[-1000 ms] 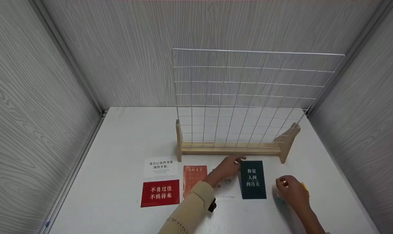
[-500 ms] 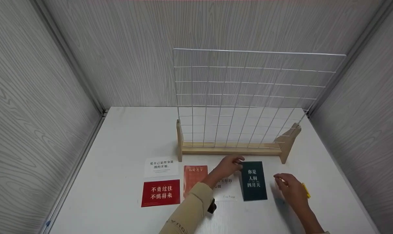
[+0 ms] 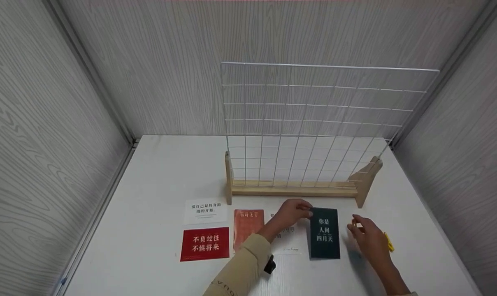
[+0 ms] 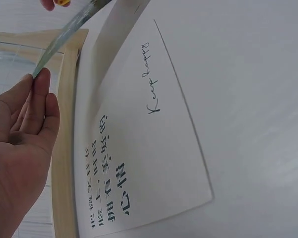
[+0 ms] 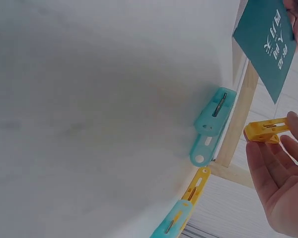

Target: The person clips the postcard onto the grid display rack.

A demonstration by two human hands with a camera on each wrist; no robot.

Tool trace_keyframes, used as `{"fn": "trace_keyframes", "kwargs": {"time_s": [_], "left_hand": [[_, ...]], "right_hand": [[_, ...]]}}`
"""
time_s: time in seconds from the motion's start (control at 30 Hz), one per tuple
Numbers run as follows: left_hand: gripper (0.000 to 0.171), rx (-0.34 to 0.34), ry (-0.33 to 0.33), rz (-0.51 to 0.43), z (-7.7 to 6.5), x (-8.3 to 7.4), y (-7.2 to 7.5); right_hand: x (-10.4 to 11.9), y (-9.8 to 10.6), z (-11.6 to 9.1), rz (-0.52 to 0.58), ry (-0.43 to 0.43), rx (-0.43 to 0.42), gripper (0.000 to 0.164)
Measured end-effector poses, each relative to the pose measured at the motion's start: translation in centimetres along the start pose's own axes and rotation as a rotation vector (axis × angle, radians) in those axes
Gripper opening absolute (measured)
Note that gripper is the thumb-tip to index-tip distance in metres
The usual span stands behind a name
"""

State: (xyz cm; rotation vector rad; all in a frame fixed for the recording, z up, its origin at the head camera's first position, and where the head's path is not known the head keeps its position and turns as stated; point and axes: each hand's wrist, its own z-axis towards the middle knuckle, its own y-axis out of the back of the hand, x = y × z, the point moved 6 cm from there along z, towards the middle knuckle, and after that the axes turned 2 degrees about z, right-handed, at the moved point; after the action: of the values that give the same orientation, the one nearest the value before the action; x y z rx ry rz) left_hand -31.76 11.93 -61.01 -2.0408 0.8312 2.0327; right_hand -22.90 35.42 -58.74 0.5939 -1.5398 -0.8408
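Note:
A dark green card with white characters (image 3: 325,246) is raised off the table, its corner pinched between the thumb and fingers of my left hand (image 3: 289,214). In the left wrist view the card (image 4: 64,37) appears nearly edge-on. My right hand (image 3: 372,242) is just right of the card, pinching a yellow clothespin (image 5: 265,130) between thumb and fingertips; clothespin and card are apart. Under my left arm lies a white card reading "Keep happy" (image 4: 149,158), partly hidden in the head view.
A white wire grid (image 3: 302,119) stands in a wooden base (image 3: 293,191) behind the hands. Red (image 3: 205,255), coral (image 3: 248,226) and white (image 3: 205,218) cards lie to the left. Teal (image 5: 213,116) and yellow (image 5: 202,178) clothespins lie on the table by my right hand.
The green card has come up off the table in my left hand and shifted slightly right and nearer. My right hand has stayed almost in place, its yellow clothespin now showing.

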Motion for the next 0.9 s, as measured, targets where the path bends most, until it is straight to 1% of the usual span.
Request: {"fn": "trace_keyframes", "kwargs": {"time_s": [0.1, 0.23, 0.37, 0.53, 0.73, 0.9], "left_hand": [[0.019, -0.01, 0.015, 0.0, 0.0, 0.0, -0.1], [0.014, -0.02, 0.024, -0.002, 0.0, 0.0, -0.1], [0.009, -0.018, 0.004, -0.036, -0.2, -0.2, -0.2], [0.009, -0.02, -0.023, -0.09, -0.3, -0.5, -0.4], [0.009, -0.032, -0.02, -0.106, -0.4, -1.1, -0.3], [0.009, -0.039, -0.028, -0.117, -0.5, -1.5, -0.1]], "right_hand": [[0.0, -0.1, 0.3, -0.003, 0.011, 0.004, 0.049], [0.0, -0.1, 0.4, -0.004, 0.015, 0.013, 0.045], [-0.1, 0.0, 0.4, 0.026, -0.012, 0.031, 0.042], [-0.2, 0.2, 0.5, 0.064, -0.044, 0.053, 0.043], [-0.2, 0.6, 0.7, 0.071, -0.04, 0.071, 0.048], [0.1, 1.0, 0.7, 0.082, -0.024, 0.054, 0.042]]}}
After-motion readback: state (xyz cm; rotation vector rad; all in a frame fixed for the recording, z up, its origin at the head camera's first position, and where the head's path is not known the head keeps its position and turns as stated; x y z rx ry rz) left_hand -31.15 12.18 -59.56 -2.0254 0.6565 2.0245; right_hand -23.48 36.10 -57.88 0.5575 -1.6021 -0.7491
